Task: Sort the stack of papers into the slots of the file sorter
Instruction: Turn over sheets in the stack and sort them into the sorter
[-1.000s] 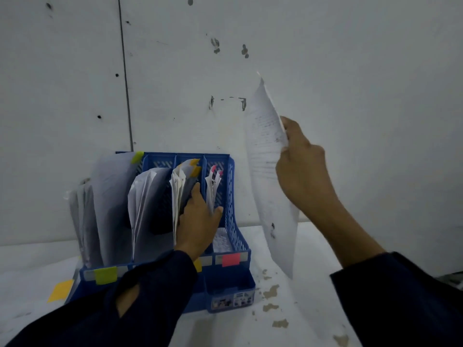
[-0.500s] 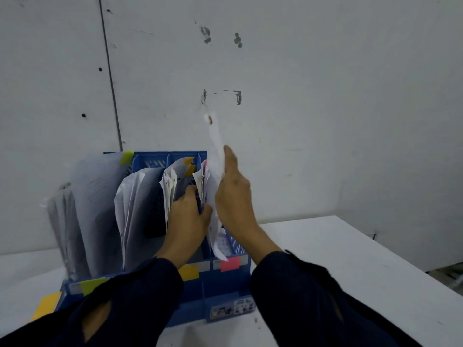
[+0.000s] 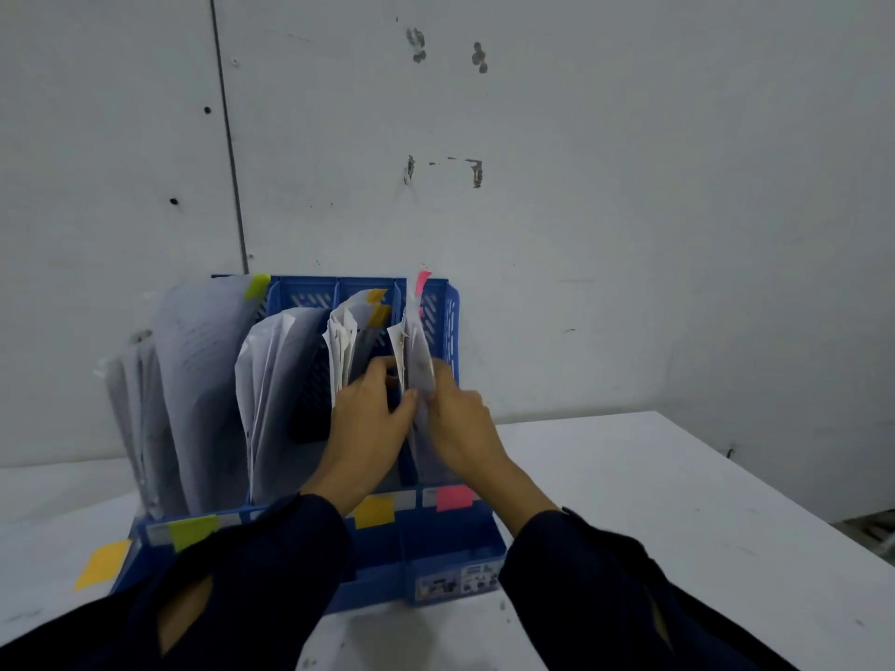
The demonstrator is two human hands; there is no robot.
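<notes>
Orange sticky note [image 3: 102, 564] lies on white table [image 3: 654, 501] at 8 o'clock of blue file sorter [image 3: 450, 549]. Sorter's leftmost slot w/ green tab [image 3: 193, 531] is full of leaning sheets; next slot has curled sheets. Left hand [image 3: 370, 426] sits at the orange-tab [image 3: 373, 510] slot, thumb pressing the paper [image 3: 415, 353] standing in the rightmost slot, fingers curled behind the divider; can't tell what they grasp. Right hand [image 3: 457, 421], at 3 o'clock of the left, pinches that paper's lower edge; blurred. Pink tab [image 3: 454, 497] marks this slot's front, pink flag [image 3: 423, 279] at 12 o'clock atop the sheets.
</notes>
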